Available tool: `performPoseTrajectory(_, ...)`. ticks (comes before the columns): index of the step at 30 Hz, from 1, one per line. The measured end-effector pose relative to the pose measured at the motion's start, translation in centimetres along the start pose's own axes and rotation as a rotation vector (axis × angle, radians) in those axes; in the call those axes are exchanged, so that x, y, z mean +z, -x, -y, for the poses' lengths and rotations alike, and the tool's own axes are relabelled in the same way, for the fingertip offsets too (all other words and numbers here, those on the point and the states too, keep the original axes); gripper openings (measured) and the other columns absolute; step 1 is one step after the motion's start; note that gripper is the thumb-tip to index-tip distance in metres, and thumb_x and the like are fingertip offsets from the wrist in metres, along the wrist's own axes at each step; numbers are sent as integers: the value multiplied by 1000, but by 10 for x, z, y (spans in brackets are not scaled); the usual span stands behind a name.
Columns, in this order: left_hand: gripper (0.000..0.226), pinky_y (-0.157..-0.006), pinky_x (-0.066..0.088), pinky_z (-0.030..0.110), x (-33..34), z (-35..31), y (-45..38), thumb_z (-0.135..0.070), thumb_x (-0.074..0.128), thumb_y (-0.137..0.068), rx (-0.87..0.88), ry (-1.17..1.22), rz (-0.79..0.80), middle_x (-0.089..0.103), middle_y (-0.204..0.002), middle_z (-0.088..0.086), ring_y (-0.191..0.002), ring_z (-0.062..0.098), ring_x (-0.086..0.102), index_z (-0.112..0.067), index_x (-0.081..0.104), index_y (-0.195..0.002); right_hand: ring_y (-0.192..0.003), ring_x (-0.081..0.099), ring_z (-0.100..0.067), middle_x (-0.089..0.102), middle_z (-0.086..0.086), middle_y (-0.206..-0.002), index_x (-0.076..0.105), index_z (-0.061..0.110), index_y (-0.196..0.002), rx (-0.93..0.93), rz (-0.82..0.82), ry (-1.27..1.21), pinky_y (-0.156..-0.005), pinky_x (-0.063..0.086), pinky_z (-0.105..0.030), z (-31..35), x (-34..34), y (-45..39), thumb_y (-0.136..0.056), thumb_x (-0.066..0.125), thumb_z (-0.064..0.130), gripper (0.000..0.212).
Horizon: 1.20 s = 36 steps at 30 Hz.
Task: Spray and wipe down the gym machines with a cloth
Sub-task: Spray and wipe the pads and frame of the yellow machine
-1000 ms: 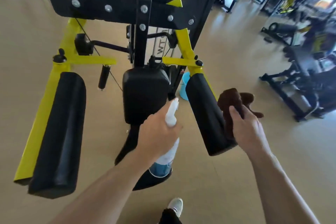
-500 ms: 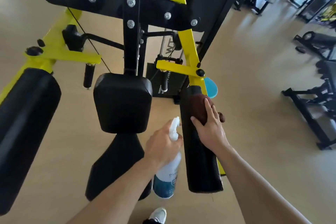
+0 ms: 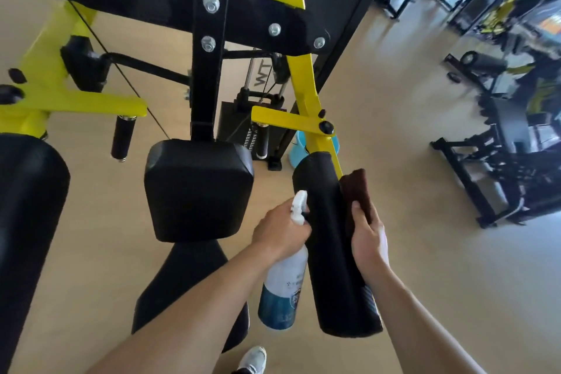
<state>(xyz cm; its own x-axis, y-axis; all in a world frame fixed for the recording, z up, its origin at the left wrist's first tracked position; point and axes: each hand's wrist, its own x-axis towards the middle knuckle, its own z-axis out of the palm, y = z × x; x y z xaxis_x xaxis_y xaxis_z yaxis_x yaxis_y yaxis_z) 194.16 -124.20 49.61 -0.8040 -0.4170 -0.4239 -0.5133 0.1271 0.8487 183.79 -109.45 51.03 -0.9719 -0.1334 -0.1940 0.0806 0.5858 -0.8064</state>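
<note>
The left hand [image 3: 280, 232] is curled round the neck of a spray bottle [image 3: 283, 278], just under its white trigger head, with the bottle hanging down beside the inner face of the long black arm pad [image 3: 331, 246]. The right hand [image 3: 368, 237] presses a dark brown cloth [image 3: 356, 191] against the outer side of that same pad, thumb on the near edge of the cloth and the fingers mostly hidden behind it. The cloth looks soft and limp, so it should fold round the pad's curve; a flat palm with the thumb hooked over an edge probably keeps it from bunching. The pad's covering looks smooth and cushioned, likely a bit slick when wet. The bottle seems light plastic, partly filled with blue liquid, and is best held at the neck as now. Its label carries print too blurred to read. Behind the yellow frame [image 3: 306, 94], letters reading roughly "WT" show on the weight stack [image 3: 261, 79]; nothing else is legible.
</note>
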Motion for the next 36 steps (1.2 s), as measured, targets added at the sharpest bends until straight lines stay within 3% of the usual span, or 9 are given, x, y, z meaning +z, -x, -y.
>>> performPoseTrajectory(2,23,-85,58,44,-7,1,-5,-37,56,-79,28,25,22,70,-97,-7,-88,20,70,-44,58,-101,-99,68,-19,73,6,-106,64,43,-124,24,-33,-7,-89,51,-39,-3,-1,7,-106,49,46,24)
performPoseTrajectory(8,21,-81,61,48,-10,10,-9,-42,53,-73,10,17,125,73,-84,-3,-77,20,74,-28,63,-85,-97,67,-17,72,12,-100,63,42,-130,-14,-107,53,-87,50,-39,-5,-4,38,-108,45,46,29)
performPoseTrajectory(13,31,-85,58,44,-7,21,0,-38,53,-71,17,-22,199,71,-98,-11,-85,18,72,-45,57,-100,-93,65,-11,70,13,-99,59,47,-131,-7,-84,129,-76,46,-34,-7,-10,58,-109,41,48,29)
performPoseTrajectory(17,13,-81,58,39,1,30,12,-31,57,-77,13,-48,213,71,-89,-7,-85,21,69,-35,61,-88,-91,66,-14,71,12,-97,61,50,-122,-2,-48,166,-73,46,-33,-13,-24,68,-102,40,57,29)
performPoseTrajectory(20,14,-78,53,35,12,40,29,-28,60,-87,49,-156,231,69,-95,-9,-89,21,66,-32,63,-100,-92,71,-24,76,3,-94,70,40,-110,37,-26,35,-78,52,-38,-20,-39,71,-92,43,61,39)
performPoseTrajectory(24,53,-86,53,36,30,49,54,-22,54,-86,139,-283,296,67,-113,-19,-100,18,63,-49,47,-132,-90,76,-20,80,-3,-99,71,25,-111,166,-38,-329,-72,59,-31,-29,-50,85,-109,46,38,28)
performPoseTrajectory(28,45,-84,52,37,49,53,75,-21,53,-84,116,-279,268,65,-104,-17,-97,21,62,-41,51,-124,-103,72,-16,79,2,-110,71,21,-117,273,-54,-571,-82,53,-31,-43,-64,93,-108,46,36,30)
performPoseTrajectory(31,44,-78,45,33,62,56,94,-22,54,-90,130,-342,270,61,-101,-9,-92,21,57,-33,52,-133,-98,70,-17,80,4,-107,71,22,-115,287,-17,-614,-78,48,-34,-56,-74,98,-107,48,38,29)
performPoseTrajectory(36,43,-96,50,38,87,63,132,-24,53,-92,196,-381,281,64,-120,-21,-108,17,60,-37,48,-133,-77,53,-29,68,-13,-94,70,8,-113,210,106,-502,-63,36,-39,-74,-87,114,-95,62,45,42)
